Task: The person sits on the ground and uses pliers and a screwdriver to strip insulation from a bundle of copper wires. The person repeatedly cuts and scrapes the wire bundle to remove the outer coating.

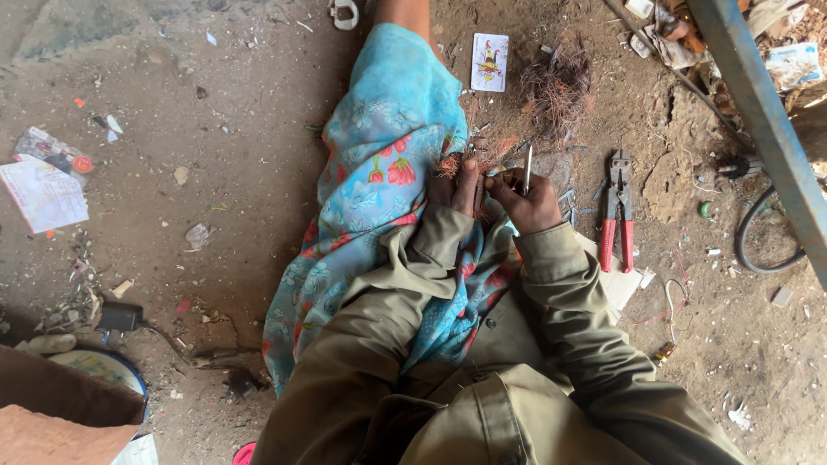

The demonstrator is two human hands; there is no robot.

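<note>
I sit on a dirt floor with a blue flowered cloth [379,172] over my outstretched leg. My left hand [458,188] pinches a small tuft of thin copper wire [450,164] against the cloth near my knee. My right hand [527,203] grips a slim metal tool [527,170] that points upward, close beside the left hand. Both hands nearly touch. Olive sleeves cover both arms.
Red-handled cutters [617,211] lie on the ground right of my hands. A tangle of stripped wire [558,86] and a playing card [489,62] lie beyond. A blue metal bar [767,120] crosses the top right. Papers [41,191] lie at left, a cardboard box [60,413] at bottom left.
</note>
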